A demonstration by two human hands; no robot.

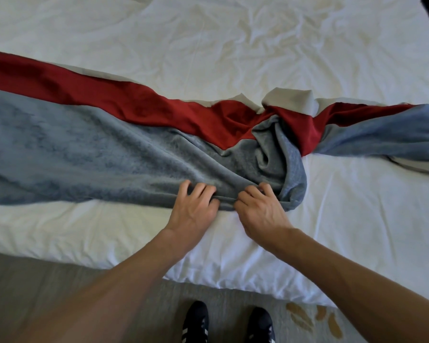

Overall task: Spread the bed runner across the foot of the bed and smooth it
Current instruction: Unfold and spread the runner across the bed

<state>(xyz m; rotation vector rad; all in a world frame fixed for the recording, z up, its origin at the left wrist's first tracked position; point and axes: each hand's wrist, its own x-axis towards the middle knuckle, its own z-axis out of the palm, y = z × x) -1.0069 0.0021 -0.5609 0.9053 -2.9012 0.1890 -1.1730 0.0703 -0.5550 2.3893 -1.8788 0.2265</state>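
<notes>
A grey-and-red bed runner (84, 154) stretches across the white bed (233, 45), twisted into a bunch right of centre. The left hand (193, 209) and right hand (260, 211) pinch its near hem at lower centre, probably to untwist it.

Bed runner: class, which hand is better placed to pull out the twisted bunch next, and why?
Probably the right hand: it pinches the bed runner at its near edge, beside the twisted bunch. The left hand grips the same edge further away, by the flat part.
</notes>
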